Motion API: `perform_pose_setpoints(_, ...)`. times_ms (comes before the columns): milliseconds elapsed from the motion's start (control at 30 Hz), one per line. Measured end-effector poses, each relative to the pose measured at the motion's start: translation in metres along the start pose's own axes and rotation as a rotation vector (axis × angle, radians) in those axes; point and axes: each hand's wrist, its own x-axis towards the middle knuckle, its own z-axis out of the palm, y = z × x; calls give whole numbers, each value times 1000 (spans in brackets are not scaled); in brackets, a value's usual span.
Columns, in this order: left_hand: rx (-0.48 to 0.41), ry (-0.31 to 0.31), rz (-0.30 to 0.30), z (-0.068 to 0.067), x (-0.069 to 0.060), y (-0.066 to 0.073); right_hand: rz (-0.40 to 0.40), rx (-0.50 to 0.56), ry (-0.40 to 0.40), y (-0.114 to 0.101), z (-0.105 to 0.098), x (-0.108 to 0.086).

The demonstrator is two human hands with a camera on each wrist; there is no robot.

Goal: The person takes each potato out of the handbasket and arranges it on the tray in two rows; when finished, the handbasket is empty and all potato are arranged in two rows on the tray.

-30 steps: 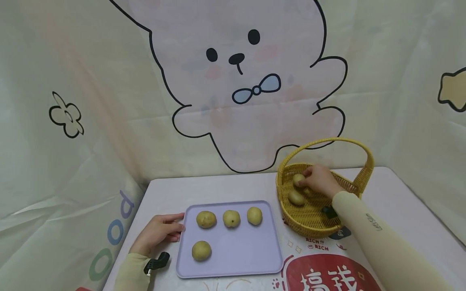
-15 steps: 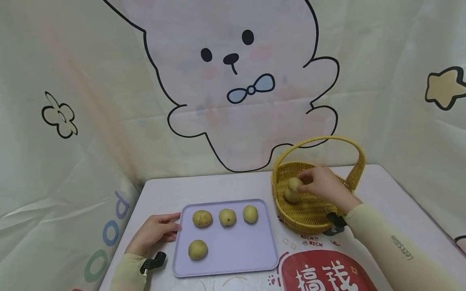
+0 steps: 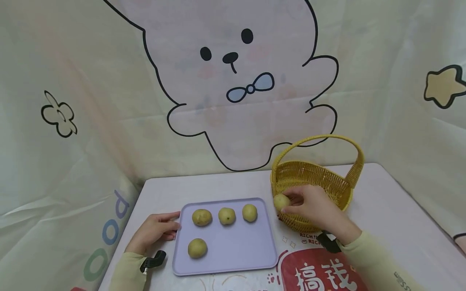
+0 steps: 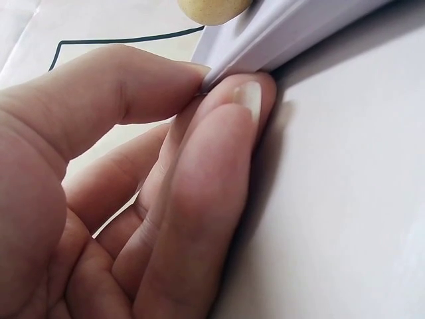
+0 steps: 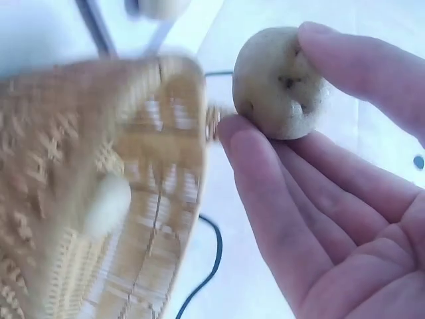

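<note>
My right hand (image 3: 314,206) pinches a small potato (image 5: 282,83) between thumb and fingertips, at the left front rim of the yellow woven basket (image 3: 313,171). In the right wrist view another pale potato (image 5: 109,206) lies blurred inside that basket; the head view hides it behind the hand. A lilac tray (image 3: 240,246) carries three potatoes along its far side, the rightmost potato (image 3: 249,213) closest to the basket. One more potato (image 3: 198,248) sits at its near left. My left hand (image 3: 153,230) holds the tray's left rim with its fingertips, thumb and fingers meeting at the edge.
The basket's tall arched handle (image 3: 324,137) rises above it. A printed cloth with red patterning (image 3: 324,268) covers the table (image 3: 218,188). A curtain with a cartoon bear (image 3: 251,121) hangs right behind the table's far edge.
My right hand has lifted a potato off the basket's bottom and brought it toward me and left, to the basket's near rim. The left hand and tray keep their places.
</note>
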Motion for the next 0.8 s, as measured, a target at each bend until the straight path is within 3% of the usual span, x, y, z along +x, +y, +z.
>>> perform_pose_setpoints(200,-6,10,1,1,3,1,-1,72,-5,-11,32,0)
perform_pose_setpoints(567,12,16,15,2,3,2,-96,195,-110,-32,94,16)
perform_pose_setpoints(800,-12,13,15,0,0,0,-114,226,-177,-50,132,18)
